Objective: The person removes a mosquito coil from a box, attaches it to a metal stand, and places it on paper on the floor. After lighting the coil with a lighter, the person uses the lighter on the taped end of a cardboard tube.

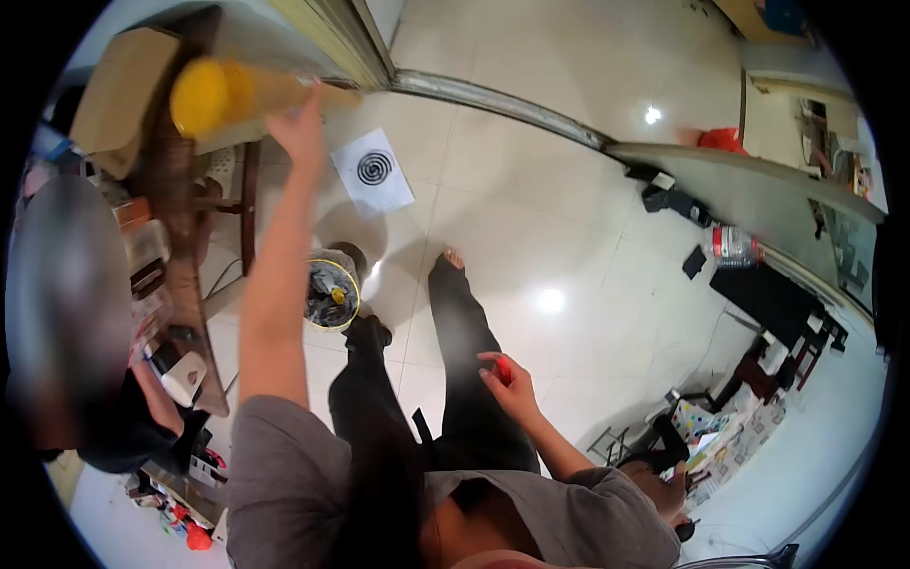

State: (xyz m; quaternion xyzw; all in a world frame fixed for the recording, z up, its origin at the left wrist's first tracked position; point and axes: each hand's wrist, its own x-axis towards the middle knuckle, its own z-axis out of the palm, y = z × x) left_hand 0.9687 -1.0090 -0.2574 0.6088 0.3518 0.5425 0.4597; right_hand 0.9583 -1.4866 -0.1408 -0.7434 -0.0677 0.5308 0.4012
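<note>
My left hand (301, 128) reaches far out to the upper left, its fingers closed around the narrow part of a long container with a rounded yellow end (204, 97). Motion blurs this container, which is tilted on its side beside a cardboard box (123, 100). In front of my right thigh, my right hand (517, 394) is closed around a small red object (503, 371); its exact kind I cannot tell. A white sheet with a black spiral (373, 169) lies on the floor below and right of my left hand.
A lined waste bin with a yellow rim (334, 327) stands by my foot. Left of me runs a cluttered wooden table (175, 204) with a person (104, 398) beside it. A metal door track (493, 106) crosses the floor ahead. At right lies a large clear bottle (736, 247).
</note>
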